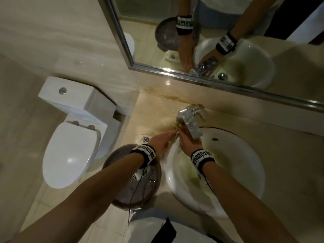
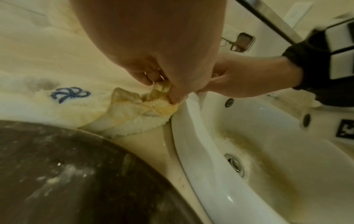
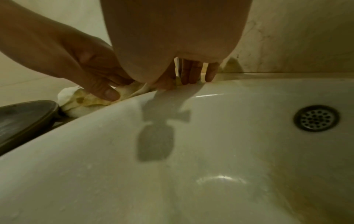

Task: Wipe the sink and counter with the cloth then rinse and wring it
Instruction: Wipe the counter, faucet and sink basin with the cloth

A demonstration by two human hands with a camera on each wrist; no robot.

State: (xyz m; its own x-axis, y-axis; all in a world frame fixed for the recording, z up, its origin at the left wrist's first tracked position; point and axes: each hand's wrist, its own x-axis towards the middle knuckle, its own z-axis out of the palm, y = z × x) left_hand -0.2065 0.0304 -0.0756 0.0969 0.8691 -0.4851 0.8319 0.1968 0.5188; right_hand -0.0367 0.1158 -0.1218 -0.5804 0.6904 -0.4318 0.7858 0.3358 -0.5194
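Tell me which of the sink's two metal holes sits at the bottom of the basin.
The chrome drain; the perforated overflow grille sits high on the sink's wall.

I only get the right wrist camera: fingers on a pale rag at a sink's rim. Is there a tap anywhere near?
Observer: Yes, a chrome faucet stands just beyond the left hand and right hand, its spout over the sink.
Operator: Is the rag plain?
Observer: No, the cloth carries a blue embroidered emblem, lying on the counter.
Operator: What is left of the counter?
Observer: A white toilet, lid closed.
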